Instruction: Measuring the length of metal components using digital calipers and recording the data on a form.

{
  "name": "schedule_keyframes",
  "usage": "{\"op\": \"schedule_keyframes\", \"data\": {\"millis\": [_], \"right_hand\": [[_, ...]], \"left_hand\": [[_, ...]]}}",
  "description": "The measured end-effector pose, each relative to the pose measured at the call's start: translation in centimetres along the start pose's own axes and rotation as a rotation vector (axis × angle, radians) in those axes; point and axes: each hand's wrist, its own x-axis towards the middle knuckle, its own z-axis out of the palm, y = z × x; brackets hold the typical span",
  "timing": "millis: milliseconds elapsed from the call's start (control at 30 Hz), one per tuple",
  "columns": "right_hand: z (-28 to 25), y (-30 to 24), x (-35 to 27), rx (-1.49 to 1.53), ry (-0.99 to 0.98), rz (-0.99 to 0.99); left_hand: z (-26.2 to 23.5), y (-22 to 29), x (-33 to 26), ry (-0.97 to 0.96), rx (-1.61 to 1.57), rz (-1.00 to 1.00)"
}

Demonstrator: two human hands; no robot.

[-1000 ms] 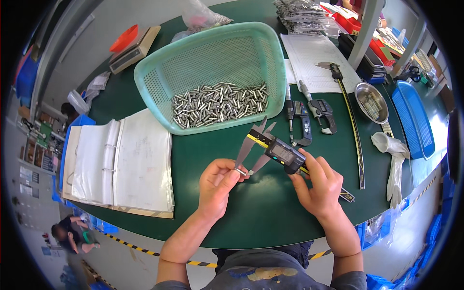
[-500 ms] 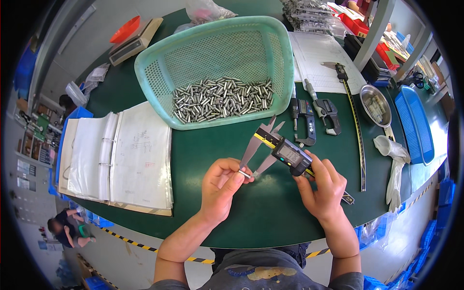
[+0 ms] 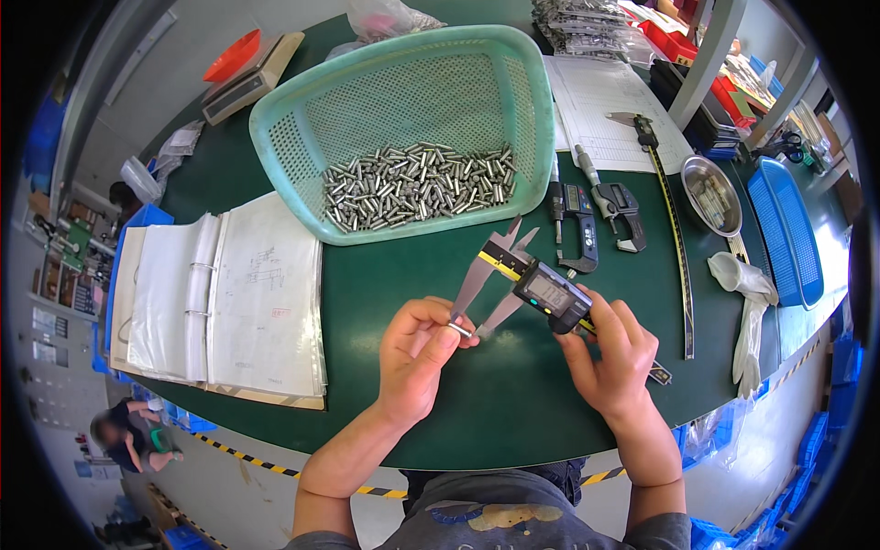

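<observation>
Between thumb and fingers my left hand [image 3: 417, 353] pinches a small metal pin [image 3: 460, 330]. My right hand [image 3: 612, 353] is closed round the beam of a digital caliper [image 3: 553, 295], thumb below its display. The caliper's long jaws are spread apart and point down at the pin, one jaw tip close by my left fingertips. Whether a jaw touches the pin I cannot tell. Beyond my hands, a light green perforated basket [image 3: 266, 174] holds many similar metal pins [image 3: 417, 188].
An open ring binder [image 3: 261, 302] lies at left, a scale [image 3: 252, 78] behind it. Two digital micrometers [image 3: 579, 229] [image 3: 623, 215], another caliper [image 3: 662, 174] and paper sheets [image 3: 596, 101] lie right of the basket. Farther right are a metal bowl [image 3: 727, 220], white glove [image 3: 747, 312] and blue basket [image 3: 796, 298].
The view has shifted very slightly. Both hands, the pin and the caliper keep nearly the same pose, and the jaws remain apart.
</observation>
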Motion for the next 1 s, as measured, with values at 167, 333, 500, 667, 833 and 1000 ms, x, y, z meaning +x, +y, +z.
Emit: {"op": "schedule_keyframes", "data": {"millis": [167, 333, 500, 667, 833, 1000], "right_hand": [[-0.01, 0.07, -0.04, -0.003, 0.004, 0.0], [-0.04, 0.04, -0.03, -0.001, -0.006, -0.002], [-0.05, 0.09, -0.04, 0.002, -0.004, -0.012], [-0.05, 0.26, -0.17, -0.011, 0.003, -0.027], [0.02, 0.21, -0.11, -0.012, 0.032, -0.014], [-0.06, 0.23, -0.15, -0.029, 0.046, -0.001]], "left_hand": [[0.11, 0.05, -0.11, -0.013, 0.002, -0.007], [0.17, -0.06, -0.17, 0.006, -0.004, 0.006], [0.29, -0.05, -0.23, 0.008, -0.006, 0.023], [0.32, -0.01, -0.22, 0.01, 0.009, 0.024], [0.23, -0.12, -0.28, 0.005, 0.006, 0.022], [0.28, -0.13, -0.24, -0.01, 0.0, 0.009]]}}
